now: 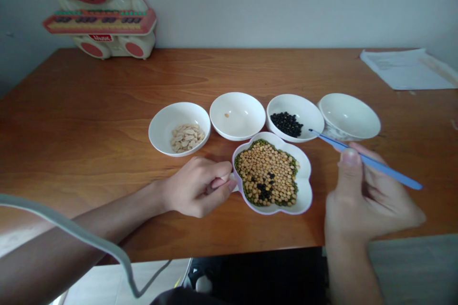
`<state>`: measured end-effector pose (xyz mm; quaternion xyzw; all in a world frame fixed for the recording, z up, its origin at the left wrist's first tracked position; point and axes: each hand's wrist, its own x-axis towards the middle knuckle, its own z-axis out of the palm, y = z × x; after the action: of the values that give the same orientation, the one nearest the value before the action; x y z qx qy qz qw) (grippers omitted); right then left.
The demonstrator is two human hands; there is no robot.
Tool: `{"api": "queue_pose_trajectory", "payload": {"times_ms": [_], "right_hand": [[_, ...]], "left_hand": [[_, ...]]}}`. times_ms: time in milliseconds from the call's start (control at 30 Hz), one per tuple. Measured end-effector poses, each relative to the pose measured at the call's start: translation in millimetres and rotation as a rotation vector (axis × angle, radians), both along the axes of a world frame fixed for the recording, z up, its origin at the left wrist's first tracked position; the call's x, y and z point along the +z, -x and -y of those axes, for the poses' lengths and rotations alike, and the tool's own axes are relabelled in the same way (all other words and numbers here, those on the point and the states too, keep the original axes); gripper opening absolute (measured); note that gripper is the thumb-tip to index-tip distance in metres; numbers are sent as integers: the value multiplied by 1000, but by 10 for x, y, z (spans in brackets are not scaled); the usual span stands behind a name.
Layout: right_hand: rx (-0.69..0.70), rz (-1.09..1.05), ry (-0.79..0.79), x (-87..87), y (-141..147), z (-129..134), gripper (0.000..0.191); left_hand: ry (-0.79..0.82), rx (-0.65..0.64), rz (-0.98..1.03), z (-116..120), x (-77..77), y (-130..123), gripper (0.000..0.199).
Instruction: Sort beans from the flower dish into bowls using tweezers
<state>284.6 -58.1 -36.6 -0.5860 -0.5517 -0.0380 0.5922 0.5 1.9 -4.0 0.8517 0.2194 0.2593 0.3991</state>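
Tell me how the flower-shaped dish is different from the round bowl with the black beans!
The flower-shaped dish has a wavy edge with a purple rim, but the round bowl has a smooth white edge. The dish is piled with yellow, green and black seeds, while the bowl holds only black beans. A left hand holds the dish, but no hand touches the bowl. Both are white and sit on the wooden table.

Soft, even light, faint shadows, curved edges, blur on the right hand (368, 200)

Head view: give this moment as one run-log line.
left hand: grips tab of flower-shaped dish | dish holds: mixed beans | right hand: holds blue stick | stick tip: near black-bean bowl
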Motion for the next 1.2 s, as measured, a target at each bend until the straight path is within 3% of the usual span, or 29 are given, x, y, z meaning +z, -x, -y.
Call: {"api": "queue_pose_trajectory", "payload": {"times_ms": [33,100,200,267,467,567,833,1200], "right_hand": [[-131,-43,-21,32,22,-34,28],[-217,-98,-26,86,62,-89,22],[-195,-112,-45,115,89,-103,22],[-119,-89,-80,119,90,-70,21],[386,205,-40,197,102,12,39],[498,251,-2,228,105,2,38],[548,303,86,234,115,-7,37],[577,331,92,241,118,-18,37]], "left_hand": [[0,-1,-2,1,2,-1,34],[-3,-1,-2,3,7,-3,34],[-10,4,0,0,7,-3,34],[-6,1,3,-3,1,-2,34],[6,-11,27,0,-8,-5,33],[11,-12,35,5,-4,-6,33],[11,-9,29,-2,-8,-7,34],[7,-12,25,0,9,-8,34]]}}
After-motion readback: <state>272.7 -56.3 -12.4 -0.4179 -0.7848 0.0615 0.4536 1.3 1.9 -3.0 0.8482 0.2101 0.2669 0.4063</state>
